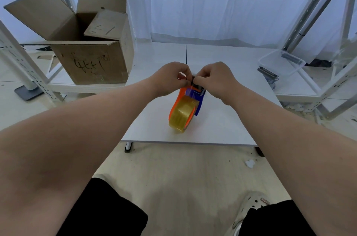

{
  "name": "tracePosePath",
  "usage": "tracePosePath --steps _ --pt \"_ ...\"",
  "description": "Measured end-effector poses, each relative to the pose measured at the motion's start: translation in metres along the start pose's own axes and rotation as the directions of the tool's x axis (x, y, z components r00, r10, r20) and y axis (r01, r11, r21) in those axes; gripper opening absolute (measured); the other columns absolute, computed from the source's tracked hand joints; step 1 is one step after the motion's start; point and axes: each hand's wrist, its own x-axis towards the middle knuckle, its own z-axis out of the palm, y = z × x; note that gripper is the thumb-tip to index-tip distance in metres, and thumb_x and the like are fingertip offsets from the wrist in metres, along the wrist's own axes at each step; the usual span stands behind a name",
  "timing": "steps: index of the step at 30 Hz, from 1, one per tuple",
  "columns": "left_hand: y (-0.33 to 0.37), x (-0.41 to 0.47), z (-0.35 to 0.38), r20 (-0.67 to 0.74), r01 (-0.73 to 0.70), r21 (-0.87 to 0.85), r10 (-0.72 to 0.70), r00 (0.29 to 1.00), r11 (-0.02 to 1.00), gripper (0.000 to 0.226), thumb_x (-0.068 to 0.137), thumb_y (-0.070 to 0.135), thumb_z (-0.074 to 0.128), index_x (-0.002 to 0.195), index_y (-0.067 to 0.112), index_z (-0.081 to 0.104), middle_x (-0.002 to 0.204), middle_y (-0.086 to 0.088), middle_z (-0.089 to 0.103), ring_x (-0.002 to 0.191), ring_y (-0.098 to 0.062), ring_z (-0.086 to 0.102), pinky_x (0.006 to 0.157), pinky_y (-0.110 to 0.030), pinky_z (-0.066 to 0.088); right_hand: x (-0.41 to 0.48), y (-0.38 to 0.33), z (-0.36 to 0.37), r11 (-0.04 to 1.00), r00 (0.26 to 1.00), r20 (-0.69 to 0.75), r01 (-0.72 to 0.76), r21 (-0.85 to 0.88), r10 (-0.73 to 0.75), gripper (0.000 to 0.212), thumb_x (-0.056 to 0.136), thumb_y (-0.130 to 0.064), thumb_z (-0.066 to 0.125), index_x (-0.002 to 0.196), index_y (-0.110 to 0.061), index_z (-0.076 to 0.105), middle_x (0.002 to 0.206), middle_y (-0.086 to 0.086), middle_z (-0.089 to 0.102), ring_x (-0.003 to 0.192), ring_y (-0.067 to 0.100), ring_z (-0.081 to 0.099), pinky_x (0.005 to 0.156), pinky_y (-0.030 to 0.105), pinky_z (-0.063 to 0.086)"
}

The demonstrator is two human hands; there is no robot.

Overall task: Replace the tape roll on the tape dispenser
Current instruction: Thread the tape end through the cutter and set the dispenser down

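An orange and blue tape dispenser (200, 98) lies on the white table (222, 125), with a yellowish clear tape roll (182, 113) mounted at its near end. A strip of tape runs from the roll up to the dispenser's far end. My left hand (170, 79) and my right hand (216, 79) meet over that far end, both with fingers pinched together on the front part of the dispenser and the tape there. The fingertips hide what exactly is pinched.
An open cardboard box (92, 50) stands at the left on a low shelf. A clear plastic container (281, 64) sits at the right with dark metal parts beside it. White metal rack frames (316, 4) flank both sides. My legs and one shoe show below the table's near edge.
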Motion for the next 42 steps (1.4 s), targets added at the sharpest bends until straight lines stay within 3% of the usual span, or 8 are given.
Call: tracePosePath --steps 10,16,19,21,25,30,38,42 --pt "-0.001 -0.002 0.005 -0.017 0.036 -0.031 -0.037 0.999 0.999 0.009 0.088 0.012 0.061 0.094 0.006 0.062 0.093 0.003 0.059 0.077 -0.007 0.059 0.062 -0.012 0.043 0.001 0.011 -0.002 0.999 0.999 -0.027 0.030 -0.031 -0.031 0.016 0.084 -0.018 0.065 0.086 -0.004 0.072 0.085 0.006 0.067 0.081 0.016 0.058 0.067 0.023 0.045" --pt "-0.003 -0.009 -0.007 0.131 0.187 -0.330 -0.151 0.980 0.925 0.017 0.087 0.004 0.060 0.104 0.001 0.061 0.093 -0.004 0.066 0.089 -0.013 0.064 0.075 -0.016 0.056 0.003 0.011 -0.001 0.999 0.998 -0.056 0.013 -0.034 -0.015 0.015 0.082 -0.018 0.066 0.086 -0.006 0.072 0.082 0.002 0.065 0.080 0.014 0.058 0.063 0.021 0.045" --pt "0.000 -0.010 -0.005 0.202 0.265 -0.232 -0.220 0.954 0.936 0.039 0.085 0.019 0.066 0.120 0.011 0.050 0.113 -0.005 0.059 0.103 -0.020 0.059 0.086 -0.029 0.053 0.005 0.010 -0.001 0.999 0.998 -0.065 0.007 -0.040 -0.009 0.014 0.084 -0.019 0.065 0.088 -0.007 0.072 0.086 0.002 0.066 0.083 0.014 0.059 0.068 0.024 0.048" --pt "0.004 -0.011 0.004 0.255 0.304 -0.085 -0.274 0.927 0.949 0.066 0.080 0.034 0.072 0.133 0.018 0.037 0.118 0.001 0.050 0.105 -0.019 0.053 0.083 -0.029 0.048 0.005 0.010 0.000 0.999 0.997 -0.071 0.010 -0.046 -0.013 0.013 0.084 -0.018 0.064 0.087 -0.008 0.072 0.088 0.002 0.066 0.085 0.016 0.060 0.075 0.029 0.051" --pt "0.006 -0.012 0.027 0.210 0.271 -0.050 -0.255 0.944 0.961 0.092 0.072 0.040 0.077 0.142 0.021 0.021 0.128 -0.001 0.042 0.108 -0.019 0.047 0.080 -0.029 0.044 0.007 0.009 0.001 0.998 0.998 -0.068 0.000 -0.055 -0.003 0.011 0.085 -0.017 0.064 0.083 -0.008 0.071 0.085 0.002 0.065 0.085 0.017 0.060 0.076 0.028 0.050" --pt "0.004 -0.014 0.051 0.063 0.286 -0.242 -0.280 0.958 0.927 0.081 0.075 0.036 0.076 0.138 0.020 0.027 0.122 0.000 0.050 0.106 -0.020 0.052 0.078 -0.029 0.041 0.008 0.011 0.001 0.999 0.997 -0.069 -0.032 -0.042 0.029 0.013 0.087 -0.018 0.063 0.080 -0.009 0.069 0.084 0.002 0.064 0.085 0.018 0.060 0.077 0.030 0.050" --pt "0.003 -0.013 0.056 0.021 0.210 -0.201 -0.210 0.977 0.957 0.075 0.072 0.038 0.077 0.131 0.026 0.032 0.108 0.010 0.051 0.090 -0.011 0.052 0.063 -0.018 0.040 0.010 0.018 -0.010 0.983 0.970 -0.179 -0.144 0.111 0.163 0.014 0.086 -0.017 0.064 0.075 -0.009 0.065 0.075 0.001 0.061 0.080 0.020 0.061 0.071 0.032 0.053" --pt "0.007 -0.011 0.051 0.019 0.213 -0.051 -0.213 0.977 0.976 0.072 0.074 0.040 0.074 0.131 0.022 0.034 0.111 0.006 0.053 0.091 -0.015 0.051 0.071 -0.026 0.042 0.009 0.019 -0.012 0.975 0.962 -0.192 -0.171 0.140 0.196 0.013 0.085 -0.015 0.063 0.072 -0.010 0.063 0.074 0.001 0.061 0.081 0.021 0.062 0.071 0.035 0.056"
